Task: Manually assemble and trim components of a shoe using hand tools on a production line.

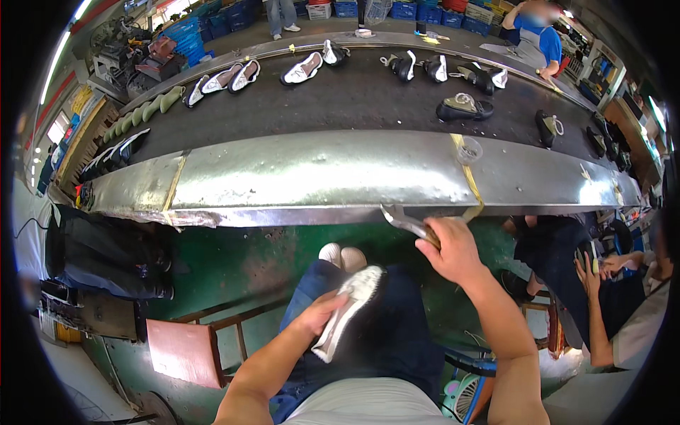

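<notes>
White-and-black shoe (354, 301) sits in the lower centre of the frame, tilted with its pale toe toward the top, above the dark trousers (404, 340) of the person's lap. The left hand (322, 313) grips it from the left side, fingers over the upper. To the upper right of it, the right hand (453, 248) is closed around the handle of a metal hand tool (407, 223), whose curved head points left, near the front edge of a shiny metal ledge (312, 170); the tool is well apart from the shoe. Beyond the ledge, a dark belt (319, 106) bears white shoes at upper centre and an olive shoe (462, 106) at upper right. A clear cup (469, 150) stands on the ledge, right of centre. A brown-topped stool (185, 352) is at lower left, and another person's hand (588, 275) shows at right.
</notes>
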Demonstrator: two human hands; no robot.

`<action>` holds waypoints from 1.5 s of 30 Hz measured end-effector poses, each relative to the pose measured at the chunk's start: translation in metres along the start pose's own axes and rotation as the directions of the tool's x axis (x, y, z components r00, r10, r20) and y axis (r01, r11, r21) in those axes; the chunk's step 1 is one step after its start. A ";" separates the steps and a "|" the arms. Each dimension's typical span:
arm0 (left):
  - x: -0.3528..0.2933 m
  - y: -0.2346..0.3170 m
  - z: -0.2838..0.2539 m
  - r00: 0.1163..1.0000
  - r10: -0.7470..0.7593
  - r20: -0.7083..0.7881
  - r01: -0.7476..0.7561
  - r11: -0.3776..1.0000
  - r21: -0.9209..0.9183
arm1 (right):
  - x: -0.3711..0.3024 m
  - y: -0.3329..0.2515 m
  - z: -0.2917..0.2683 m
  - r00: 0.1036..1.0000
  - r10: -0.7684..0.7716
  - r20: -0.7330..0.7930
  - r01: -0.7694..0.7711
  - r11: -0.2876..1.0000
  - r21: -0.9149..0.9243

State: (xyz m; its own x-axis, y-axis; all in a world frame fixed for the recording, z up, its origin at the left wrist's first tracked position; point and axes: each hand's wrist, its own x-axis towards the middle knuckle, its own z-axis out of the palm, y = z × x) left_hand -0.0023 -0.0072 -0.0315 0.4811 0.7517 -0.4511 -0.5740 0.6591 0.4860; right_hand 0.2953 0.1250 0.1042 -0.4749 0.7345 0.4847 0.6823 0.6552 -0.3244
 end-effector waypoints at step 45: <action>0.386 0.496 0.126 0.775 0.512 0.371 0.370 -0.843 0.391 | 0.247 0.160 0.110 0.930 0.348 0.117 -0.357 0.931 0.070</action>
State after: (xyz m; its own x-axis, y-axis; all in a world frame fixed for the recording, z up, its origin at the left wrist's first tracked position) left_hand -0.0182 0.6127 0.1298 0.3243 0.9293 0.1769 0.9208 -0.2673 -0.2841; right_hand 0.2264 0.4309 0.0825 -0.2694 0.9318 0.2431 0.7662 0.3603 -0.5321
